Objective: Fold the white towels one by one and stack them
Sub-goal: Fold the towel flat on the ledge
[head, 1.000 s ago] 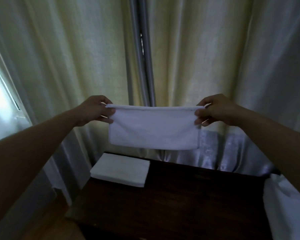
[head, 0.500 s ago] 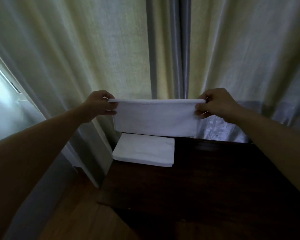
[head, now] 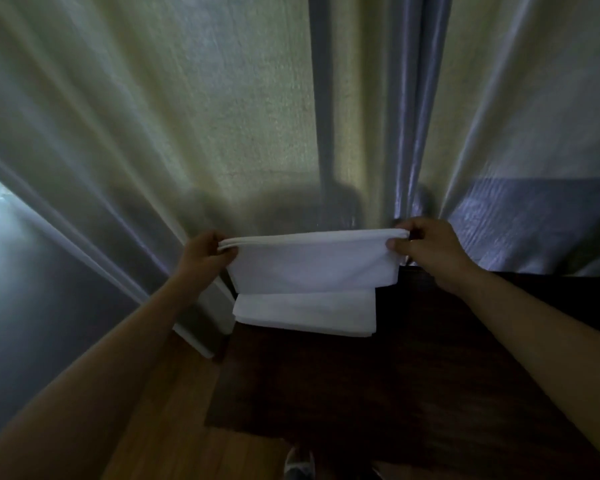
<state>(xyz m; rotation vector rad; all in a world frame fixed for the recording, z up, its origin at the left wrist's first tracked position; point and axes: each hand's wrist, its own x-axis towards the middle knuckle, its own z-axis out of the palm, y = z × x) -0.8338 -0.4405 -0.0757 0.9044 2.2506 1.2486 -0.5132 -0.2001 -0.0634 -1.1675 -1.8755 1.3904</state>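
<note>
A person holds a folded white towel (head: 312, 263) stretched flat between both hands, just above the dark wooden worktop (head: 378, 375). The left hand (head: 205, 254) pinches the towel's upper left corner, its fingers (head: 227, 250) closed on the doubled top edge, where two layers show apart. The right hand (head: 426, 251) grips the upper right corner, thumb in front and fingers behind the cloth. The towel hangs straight down from that top edge, and its lower edge overlaps the view of the stack of folded towels (head: 305, 311) lying at the worktop's far left corner; whether it touches the stack cannot be told. The stack lies flat, with several layered edges showing along its near side. Behind the worktop hang pale curtains (head: 257, 116), with the shadows of the hands and towel on them. Left of the worktop and nearer the person is a wooden floor (head: 174, 427), and a shoe (head: 298, 462) shows at the bottom edge.
</note>
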